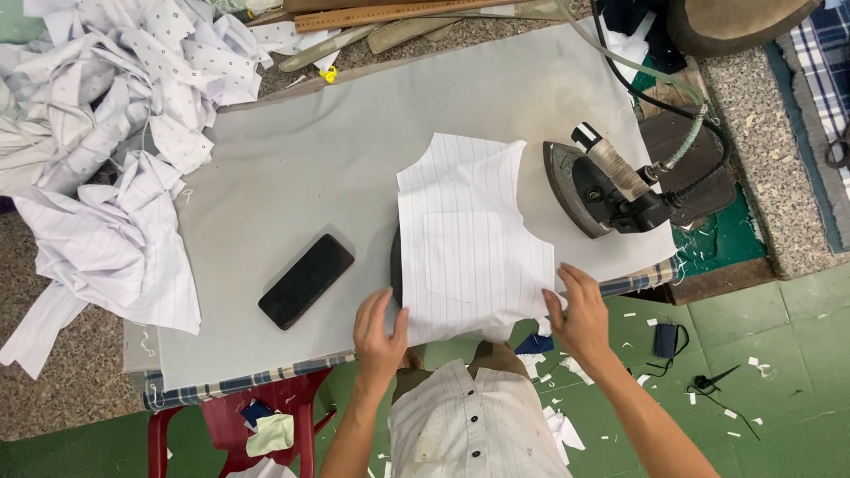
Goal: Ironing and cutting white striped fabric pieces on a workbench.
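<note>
a black phone (305, 281) lies left; a steam iron (591, 188) right; crumpled shirts (106, 133) heaped far left.

Single head view, steep downward, close over ironing table (292, 159) near edge.
</note>
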